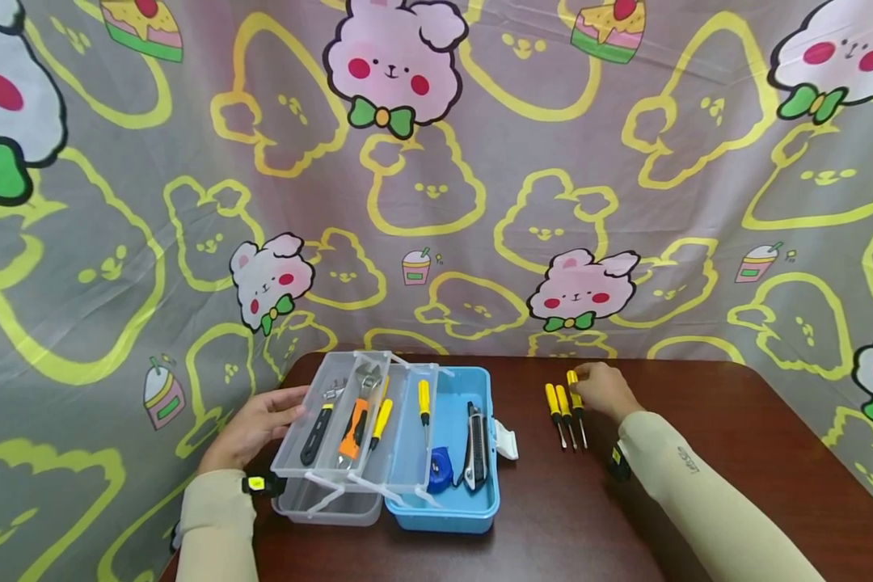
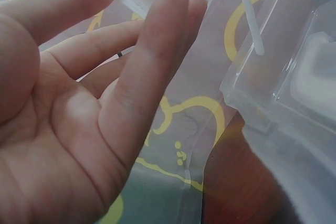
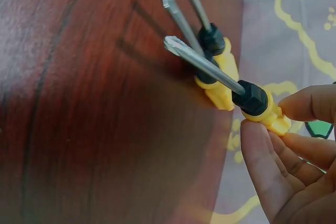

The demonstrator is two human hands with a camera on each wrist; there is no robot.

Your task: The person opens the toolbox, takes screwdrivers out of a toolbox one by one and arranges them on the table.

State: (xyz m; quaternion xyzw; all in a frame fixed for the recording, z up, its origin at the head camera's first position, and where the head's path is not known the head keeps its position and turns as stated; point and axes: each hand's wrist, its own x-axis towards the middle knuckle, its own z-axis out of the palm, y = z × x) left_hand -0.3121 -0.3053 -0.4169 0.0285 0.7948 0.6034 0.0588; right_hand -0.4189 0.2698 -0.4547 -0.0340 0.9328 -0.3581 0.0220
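At the tabletop's left, my left hand (image 1: 250, 428) holds the left rim of a clear plastic tray (image 1: 400, 473), part of an opened blue toolbox (image 1: 447, 521). In the left wrist view, the thumb and fingers meet the translucent plastic at the top; the exact contact is partly hidden. My right hand (image 1: 607, 390) pinches the handle end of a yellow-and-black screwdriver (image 3: 257, 100). Its cross-shaped tip points away from the fingers. Close beside it are two more yellow screwdrivers (image 1: 552, 400) (image 1: 563, 400), lying side by side with their shafts toward me.
The tray bears a black-handled adjustable wrench (image 1: 313, 436), an orange-handled one (image 1: 352, 428) and yellow screwdrivers (image 1: 381, 420) (image 1: 424, 400). A blue tape measure (image 1: 440, 469) and a utility knife (image 1: 475, 444) lie in the box. A white latch (image 1: 505, 442) juts rightward. Patterned cloth (image 1: 480, 202) borders the table.
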